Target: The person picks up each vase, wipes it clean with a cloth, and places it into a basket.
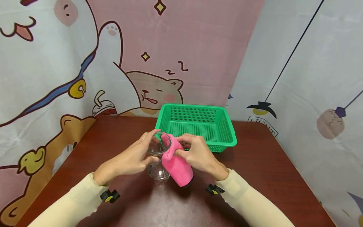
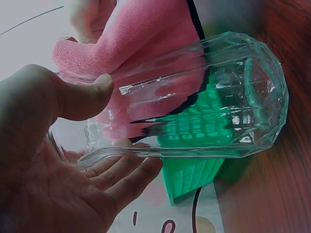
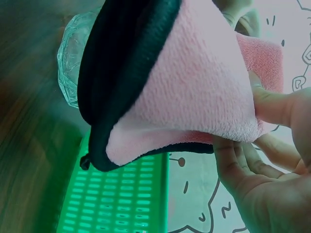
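A clear glass vase (image 1: 158,172) with a ribbed, faceted lower body stands out in front of me, its round mouth facing up in the head view. My left hand (image 1: 132,157) grips it near the top, thumb on the near side and fingers behind. A pink cloth (image 1: 180,170) with a black edge is folded over the right side of the vase's rim, and part of it shows inside the mouth. My right hand (image 1: 199,154) pinches this cloth at the rim between thumb and fingers. The cloth's lower end hangs beside the glass.
Behind the hands, a green plastic basket (image 1: 193,113) with slotted walls sits on the dark reddish-brown table (image 1: 261,176). A cartoon-printed curtain (image 1: 198,56) hangs along the table's back and sides. Each wrist carries a small black strap piece.
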The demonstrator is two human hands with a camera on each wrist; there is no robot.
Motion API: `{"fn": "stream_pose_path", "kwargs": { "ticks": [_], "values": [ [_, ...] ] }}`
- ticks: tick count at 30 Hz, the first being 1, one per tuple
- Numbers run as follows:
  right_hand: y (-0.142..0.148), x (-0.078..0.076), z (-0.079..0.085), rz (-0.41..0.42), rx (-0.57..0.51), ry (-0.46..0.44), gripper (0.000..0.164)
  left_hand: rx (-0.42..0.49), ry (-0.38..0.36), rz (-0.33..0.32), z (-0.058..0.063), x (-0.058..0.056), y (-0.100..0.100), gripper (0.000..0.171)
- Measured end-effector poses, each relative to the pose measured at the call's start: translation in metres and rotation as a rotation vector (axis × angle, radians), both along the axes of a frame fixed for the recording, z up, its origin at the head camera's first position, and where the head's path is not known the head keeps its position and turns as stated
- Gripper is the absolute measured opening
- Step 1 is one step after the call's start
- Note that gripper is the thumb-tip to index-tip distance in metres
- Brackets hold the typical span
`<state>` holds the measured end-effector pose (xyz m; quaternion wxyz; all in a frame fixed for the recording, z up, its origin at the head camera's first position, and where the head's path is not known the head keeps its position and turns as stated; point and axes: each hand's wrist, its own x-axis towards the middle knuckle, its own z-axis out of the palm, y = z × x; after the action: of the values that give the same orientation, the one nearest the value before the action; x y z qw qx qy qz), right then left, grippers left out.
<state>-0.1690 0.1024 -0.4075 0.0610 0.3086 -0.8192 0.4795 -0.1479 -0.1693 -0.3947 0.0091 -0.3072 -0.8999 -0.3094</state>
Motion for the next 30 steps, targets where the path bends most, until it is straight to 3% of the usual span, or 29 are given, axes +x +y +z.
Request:
{"fn": "stream_pose_path", "kwargs": {
  "ticks": [30],
  "values": [
    [-0.0074,-0.0022,-0.0094,0.009,0.042,0.06,0.019,0.004,0.007,0.005,-0.001,0.0015,-0.0001,0.103]
  ]
}}
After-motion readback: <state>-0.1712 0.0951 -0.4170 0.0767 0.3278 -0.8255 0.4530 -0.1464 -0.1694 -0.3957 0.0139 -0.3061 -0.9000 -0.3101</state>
